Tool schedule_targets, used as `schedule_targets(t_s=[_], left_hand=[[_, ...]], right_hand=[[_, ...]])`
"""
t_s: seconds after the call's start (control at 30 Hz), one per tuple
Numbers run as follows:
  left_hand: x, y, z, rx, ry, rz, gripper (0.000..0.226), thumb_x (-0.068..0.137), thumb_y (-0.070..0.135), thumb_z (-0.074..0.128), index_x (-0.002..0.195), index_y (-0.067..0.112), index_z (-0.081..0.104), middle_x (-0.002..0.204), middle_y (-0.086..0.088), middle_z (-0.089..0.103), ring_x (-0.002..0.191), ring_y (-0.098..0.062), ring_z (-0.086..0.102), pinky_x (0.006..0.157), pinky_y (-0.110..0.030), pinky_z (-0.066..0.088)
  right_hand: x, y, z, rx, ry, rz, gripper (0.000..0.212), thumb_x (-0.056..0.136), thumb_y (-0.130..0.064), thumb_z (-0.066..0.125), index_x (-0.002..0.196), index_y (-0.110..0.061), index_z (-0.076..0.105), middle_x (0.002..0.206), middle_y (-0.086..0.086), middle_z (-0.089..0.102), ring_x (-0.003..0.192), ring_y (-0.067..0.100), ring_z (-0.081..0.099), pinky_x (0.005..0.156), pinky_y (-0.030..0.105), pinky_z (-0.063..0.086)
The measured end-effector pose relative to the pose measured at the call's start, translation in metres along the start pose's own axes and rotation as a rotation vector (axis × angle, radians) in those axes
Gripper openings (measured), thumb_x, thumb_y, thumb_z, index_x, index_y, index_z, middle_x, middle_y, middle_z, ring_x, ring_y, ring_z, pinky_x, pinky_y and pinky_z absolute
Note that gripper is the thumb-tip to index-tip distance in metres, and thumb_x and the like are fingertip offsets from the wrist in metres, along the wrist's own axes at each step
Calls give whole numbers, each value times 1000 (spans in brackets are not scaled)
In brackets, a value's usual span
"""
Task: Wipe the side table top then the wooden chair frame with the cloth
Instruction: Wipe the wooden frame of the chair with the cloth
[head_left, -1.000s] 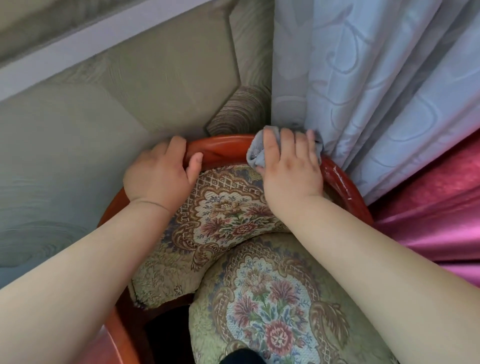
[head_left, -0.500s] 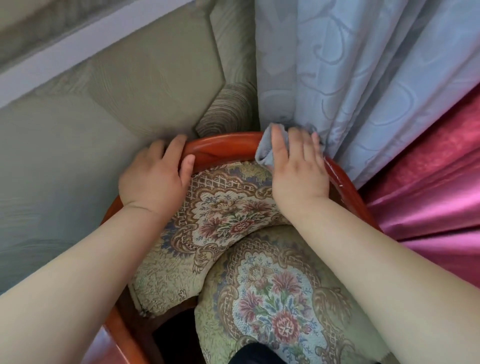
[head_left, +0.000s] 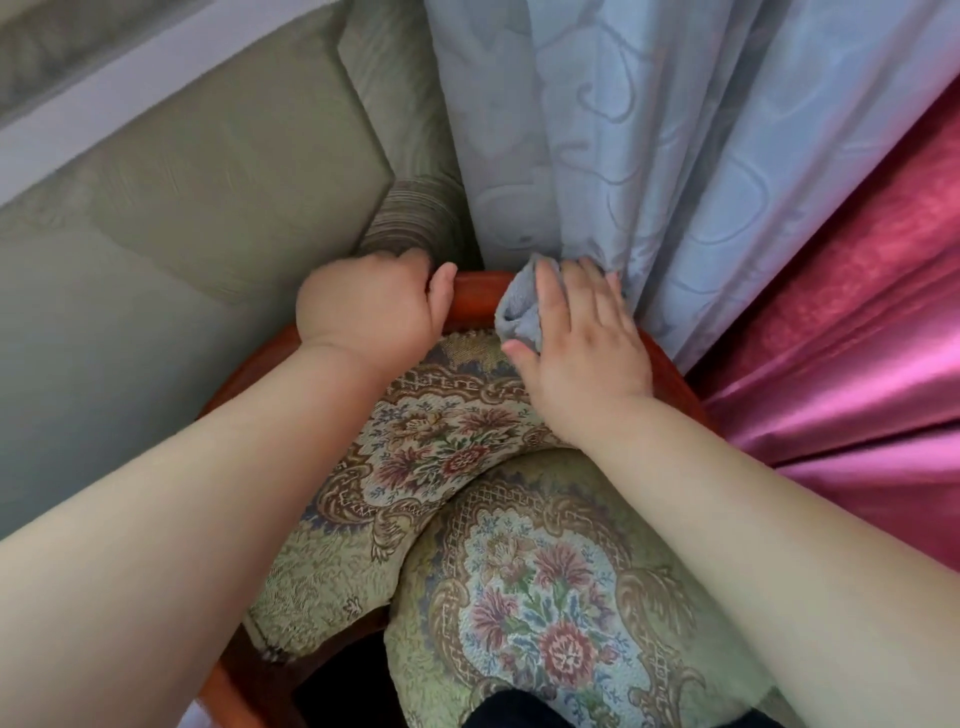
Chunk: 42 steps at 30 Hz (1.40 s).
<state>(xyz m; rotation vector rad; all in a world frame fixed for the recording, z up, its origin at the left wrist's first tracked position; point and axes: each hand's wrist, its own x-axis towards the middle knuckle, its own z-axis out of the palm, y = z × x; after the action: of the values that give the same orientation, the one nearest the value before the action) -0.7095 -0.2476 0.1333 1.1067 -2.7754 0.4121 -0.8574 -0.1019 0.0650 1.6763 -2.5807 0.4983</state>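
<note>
The wooden chair frame (head_left: 475, 299) is a curved, glossy red-brown top rail round a floral backrest. My left hand (head_left: 369, 312) grips this rail left of the top, fingers curled over its back and thumb on the front. My right hand (head_left: 582, 338) lies over a bunched grey-blue cloth (head_left: 514, 306) on the rail just to the right. The cloth sits between its thumb and forefinger, and its fingers reach over the rail against the curtain. The side table is not in view.
A pale blue patterned curtain (head_left: 649, 156) hangs right behind the rail and touches my right fingers. A pink curtain (head_left: 857, 322) falls to the right. A padded grey-green wall panel (head_left: 182, 208) is close on the left. The floral seat cushion (head_left: 545, 623) is below my arms.
My left hand has slid right along the rail, closing on the right hand. My right hand with the cloth has stayed on the rail by the curtain.
</note>
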Motion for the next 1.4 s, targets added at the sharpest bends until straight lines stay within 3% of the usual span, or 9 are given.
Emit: schedule_targets(t_s=[0.1,0.3,0.47,0.6,0.7,0.83,1.1,1.27,1.4], left_hand=[[2,1,-1,-15,-10,21,50,103,47,35,78,13,62,68,-15,62,49,-33,49,50,-27,19],[1,0,4,-31,28,34,48,104,41,35,80,13,64,71,-17,65,53,-38,58,52,-30,22],[0,-2,0,-36,26,25,48,105,46,35,82,14,63,73,-13,63,54,-28,40,51,-28,18],[-2,-5,0,-79,2,58,47,104,50,41,81,14,61,70,-13,59,53,-26,35,51,-26,15],[-1,-7,2,-89,-7,74,48,102,51,43,81,13,63,69,-16,59,50,-30,41,51,-27,17],[2,-7,7,-124,-28,87,47,101,50,42,81,13,64,70,-17,60,53,-38,58,51,-31,26],[-1,-7,8,-123,-4,74,50,101,53,41,80,13,63,72,-18,62,55,-39,58,53,-31,22],[-1,-4,5,-73,1,37,48,102,52,42,78,13,59,67,-11,49,54,-27,35,52,-27,18],[-1,-4,4,-31,9,58,49,104,50,38,81,12,60,73,-14,54,58,-34,47,53,-32,24]], right_hand=[[16,-31,-8,55,-39,11,84,96,-61,22,160,-8,26,158,23,36,151,42,24,128,53,7],[23,-38,-1,59,46,-185,65,99,-44,49,157,-17,39,143,14,51,140,36,42,127,49,14],[9,1,-2,6,-4,-32,67,100,-43,49,158,-13,35,145,16,49,137,36,44,126,49,21],[6,-4,-10,21,-92,76,67,103,-40,46,159,-9,28,155,19,39,147,37,33,128,50,14],[17,-35,-15,29,-91,-10,67,101,-38,46,158,-5,30,155,22,39,149,41,28,127,54,12],[22,-53,-11,42,-29,-87,68,97,-41,43,156,-8,38,148,19,45,143,40,36,127,53,13],[20,-45,0,-17,62,-124,67,98,-43,53,153,-7,41,142,19,50,140,39,41,127,54,10],[13,-19,5,-62,45,-61,72,96,-46,54,154,-7,38,139,17,51,137,38,44,127,53,14],[-5,18,12,-74,35,24,76,95,-45,58,156,-5,35,140,17,51,136,37,46,127,52,16]])
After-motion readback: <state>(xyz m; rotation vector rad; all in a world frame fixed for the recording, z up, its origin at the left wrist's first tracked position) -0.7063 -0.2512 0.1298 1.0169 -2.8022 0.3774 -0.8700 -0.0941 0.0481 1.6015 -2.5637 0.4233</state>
